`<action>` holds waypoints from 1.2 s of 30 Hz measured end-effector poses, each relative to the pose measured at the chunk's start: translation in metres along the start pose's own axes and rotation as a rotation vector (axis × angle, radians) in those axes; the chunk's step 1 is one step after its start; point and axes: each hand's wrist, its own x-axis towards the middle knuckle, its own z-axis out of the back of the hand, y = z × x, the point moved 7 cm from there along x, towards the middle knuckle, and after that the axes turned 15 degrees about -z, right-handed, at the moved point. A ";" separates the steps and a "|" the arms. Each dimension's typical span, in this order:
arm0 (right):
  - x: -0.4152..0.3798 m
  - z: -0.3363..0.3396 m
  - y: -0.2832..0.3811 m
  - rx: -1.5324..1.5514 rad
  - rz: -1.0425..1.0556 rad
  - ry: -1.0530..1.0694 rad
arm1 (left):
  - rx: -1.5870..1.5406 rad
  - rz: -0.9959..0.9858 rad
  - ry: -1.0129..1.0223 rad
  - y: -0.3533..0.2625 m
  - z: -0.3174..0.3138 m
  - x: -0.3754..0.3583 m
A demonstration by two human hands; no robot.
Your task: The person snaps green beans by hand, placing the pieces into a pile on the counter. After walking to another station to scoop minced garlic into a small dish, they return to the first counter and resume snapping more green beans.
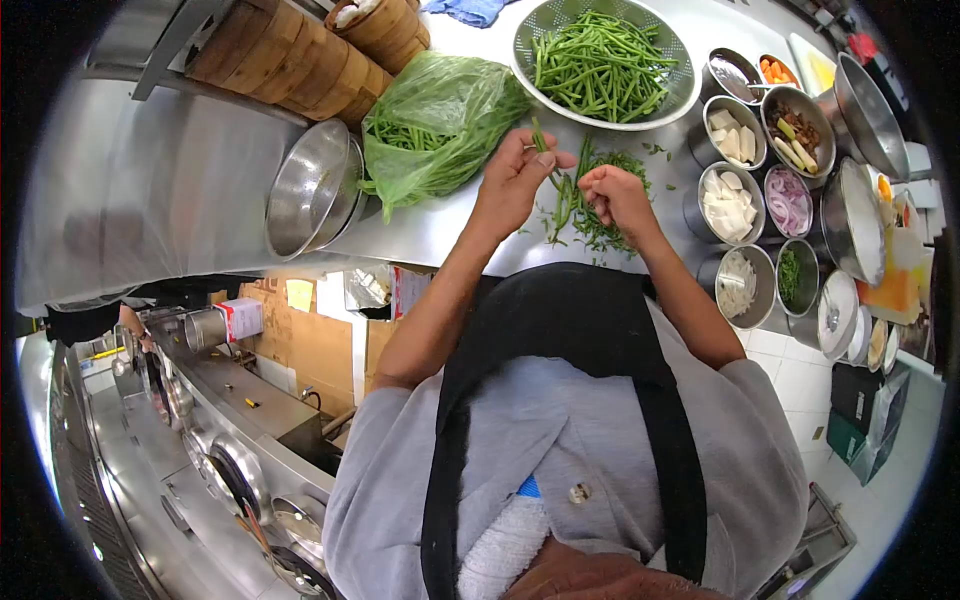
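Observation:
My left hand (515,185) pinches green beans (538,132) between thumb and fingers, above the steel counter. Close beside it, my right hand (618,200) has its fingers curled together; whatever is in them is hidden. Under and between both hands lie a few long beans and a heap of small green trimmings (602,238). A perforated metal colander (684,80) full of green beans stands just beyond the hands. To the left, a green plastic bag (435,180) lies open with more beans inside.
Nested steel bowls (292,205) stand left of the bag, near stacked bamboo steamers (300,65). On the right are several metal containers, including sliced red onion (788,203) and white chunks (728,208). Behind, at lower left, pans (225,475) line a cooking range near another person's arm (132,322).

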 end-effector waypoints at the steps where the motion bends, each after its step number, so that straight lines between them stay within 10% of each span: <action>1: 0.000 -0.005 0.002 -0.024 0.032 0.036 | -0.029 0.055 -0.018 0.014 0.005 -0.003; 7: -0.017 -0.026 0.011 -0.160 0.095 0.148 | -0.037 0.049 -0.024 0.029 -0.004 -0.005; 10: -0.016 -0.019 0.021 -0.489 0.397 -0.199 | -0.010 -0.032 0.016 0.018 -0.009 -0.006; 16: 0.001 0.017 0.008 -0.034 0.148 -0.177 | 0.077 0.106 -0.113 0.029 0.018 -0.006; 18: 0.001 0.020 -0.005 0.202 0.007 -0.080 | 0.619 0.171 0.129 0.054 0.020 -0.016; 21: -0.005 0.025 -0.002 0.104 -0.003 -0.086 | 1.017 0.139 0.251 0.071 0.007 -0.032; 31: -0.024 -0.002 0.041 -0.537 0.565 -0.246 | 0.923 0.093 0.391 0.039 -0.005 -0.007; 36: -0.026 -0.012 0.044 -0.752 0.406 -0.158 | 0.965 0.019 0.469 0.023 -0.012 -0.005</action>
